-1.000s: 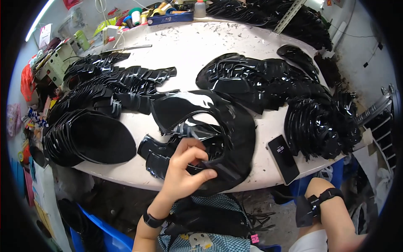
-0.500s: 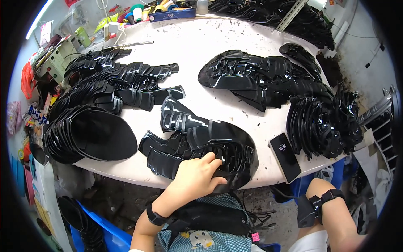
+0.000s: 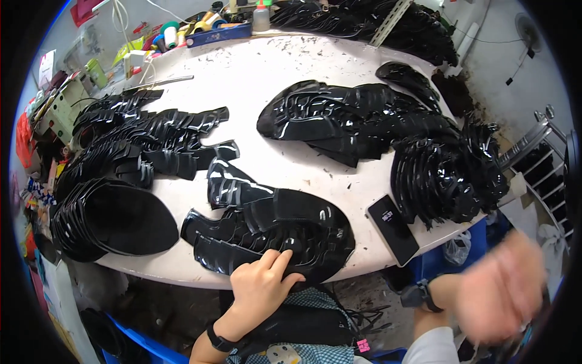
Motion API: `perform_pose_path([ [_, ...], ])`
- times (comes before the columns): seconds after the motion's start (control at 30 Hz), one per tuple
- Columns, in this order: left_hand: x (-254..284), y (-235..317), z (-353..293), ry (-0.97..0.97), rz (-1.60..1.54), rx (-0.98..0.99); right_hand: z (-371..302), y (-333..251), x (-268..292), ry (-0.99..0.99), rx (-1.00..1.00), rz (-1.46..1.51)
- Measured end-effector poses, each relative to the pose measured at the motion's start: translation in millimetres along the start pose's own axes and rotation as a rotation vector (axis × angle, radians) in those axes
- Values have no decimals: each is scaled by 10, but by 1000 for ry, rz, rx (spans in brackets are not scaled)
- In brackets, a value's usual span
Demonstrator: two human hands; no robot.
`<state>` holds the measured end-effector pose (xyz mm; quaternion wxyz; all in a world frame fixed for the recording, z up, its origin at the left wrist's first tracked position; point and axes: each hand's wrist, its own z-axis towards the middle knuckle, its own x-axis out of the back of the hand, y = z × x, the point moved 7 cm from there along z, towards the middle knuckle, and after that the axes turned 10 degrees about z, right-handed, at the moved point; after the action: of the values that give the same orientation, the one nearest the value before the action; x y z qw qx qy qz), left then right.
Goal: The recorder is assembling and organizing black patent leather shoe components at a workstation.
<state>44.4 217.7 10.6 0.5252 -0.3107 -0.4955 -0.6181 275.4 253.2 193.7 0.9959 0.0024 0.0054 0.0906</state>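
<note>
A pile of glossy black shoe-upper pieces (image 3: pixel 312 209), overlapped and strapped, lies at the table's near edge. My left hand (image 3: pixel 260 286) rests on the pile's near side, fingers stretched onto it and thumb apart; I see nothing gripped in it. Off the table at the lower right is my right hand (image 3: pixel 503 291), raised and smeared by motion. Its fingers cannot be made out, nor whether it holds anything. A dark phone (image 3: pixel 393 230) lies between the pile and a bunch of black strapped pieces (image 3: pixel 433 179).
More black upper pieces (image 3: pixel 327 118) lie across the white table (image 3: pixel 242 67). Stacked rounded ones (image 3: pixel 130 218) stand at the left. At the back is a blue tray (image 3: pixel 218 34) beside thread spools. Blue bins (image 3: pixel 130 340) sit below; a metal rack (image 3: pixel 548 182) stands right.
My right hand has swung up into view at the lower right. The left hand stays at the pile's near side, its fingers nearer the edge. The whole view has shifted, carrying the table leftward.
</note>
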Motion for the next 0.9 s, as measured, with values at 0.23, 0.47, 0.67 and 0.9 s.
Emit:
perform_pose_path([
  [0.23, -71, -66, -78, 91, 154, 6, -1530, 1648, 308, -512, -768, -1125],
  [0.47, 30, -27, -118, 233, 13, -39, -1752, 1825, 406, -588, -752, -1303],
  [0.67, 50, -52, -141, 235, -70, -61, -1783, 1869, 310, -949, -664, -1362],
  [0.9, 192, -71, -155, 268, -119, 28, -1295, 1681, 768, -129, -834, -676],
])
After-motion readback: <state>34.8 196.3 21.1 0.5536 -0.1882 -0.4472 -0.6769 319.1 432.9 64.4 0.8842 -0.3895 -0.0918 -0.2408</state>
